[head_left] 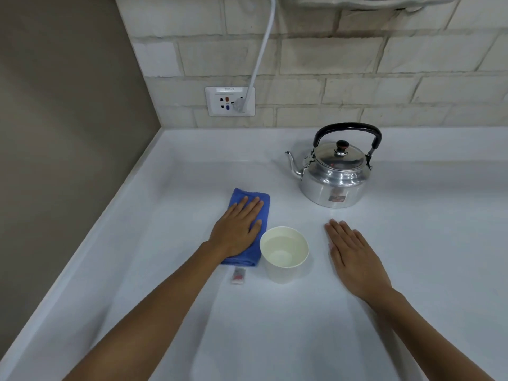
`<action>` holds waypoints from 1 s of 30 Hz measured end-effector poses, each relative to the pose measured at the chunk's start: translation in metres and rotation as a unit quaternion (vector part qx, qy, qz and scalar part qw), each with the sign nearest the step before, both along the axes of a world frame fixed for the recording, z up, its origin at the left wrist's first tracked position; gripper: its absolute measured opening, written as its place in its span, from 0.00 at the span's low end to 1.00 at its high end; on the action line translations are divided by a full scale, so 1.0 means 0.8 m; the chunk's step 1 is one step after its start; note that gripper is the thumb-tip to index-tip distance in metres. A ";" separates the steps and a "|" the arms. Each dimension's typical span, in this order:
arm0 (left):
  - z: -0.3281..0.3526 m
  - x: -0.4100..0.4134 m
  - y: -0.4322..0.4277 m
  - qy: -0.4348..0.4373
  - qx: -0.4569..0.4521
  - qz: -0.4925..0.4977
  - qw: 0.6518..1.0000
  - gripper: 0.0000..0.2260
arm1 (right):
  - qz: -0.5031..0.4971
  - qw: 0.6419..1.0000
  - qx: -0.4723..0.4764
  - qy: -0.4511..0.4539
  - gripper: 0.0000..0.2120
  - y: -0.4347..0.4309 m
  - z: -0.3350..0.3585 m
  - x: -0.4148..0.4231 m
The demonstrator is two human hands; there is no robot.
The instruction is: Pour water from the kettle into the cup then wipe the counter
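Note:
A shiny metal kettle (336,176) with a black handle stands upright on the white counter (275,325), spout pointing left. In front of it a white paper cup (284,253) holds water. Left of the cup lies a folded blue cloth (254,200). My left hand (237,229) rests flat on the cloth, fingers extended, pressing down rather than gripping. My right hand (353,255) lies flat, palm down, on the bare counter right of the cup, holding nothing.
A small white and red label (238,276) lies on the counter just below the cloth. A wall socket (229,101) with a white cable (261,50) plugged in sits on the brick wall behind. A grey side wall (55,133) bounds the counter's left.

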State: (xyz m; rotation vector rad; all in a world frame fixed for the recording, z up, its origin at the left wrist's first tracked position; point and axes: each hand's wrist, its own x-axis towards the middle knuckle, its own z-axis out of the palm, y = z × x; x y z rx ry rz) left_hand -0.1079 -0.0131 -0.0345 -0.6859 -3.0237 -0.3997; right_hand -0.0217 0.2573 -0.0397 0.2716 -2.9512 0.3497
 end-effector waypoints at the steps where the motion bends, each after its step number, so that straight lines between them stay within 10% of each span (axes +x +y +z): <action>1: -0.001 -0.011 0.006 0.004 -0.002 0.008 1.000 0.23 | 0.000 1.000 0.002 -0.002 0.22 0.000 0.000 0.000; 30: 0.017 -0.135 0.021 -0.057 0.038 0.050 0.996 0.24 | 0.000 0.999 -0.039 -0.003 0.22 -0.001 0.003 -0.001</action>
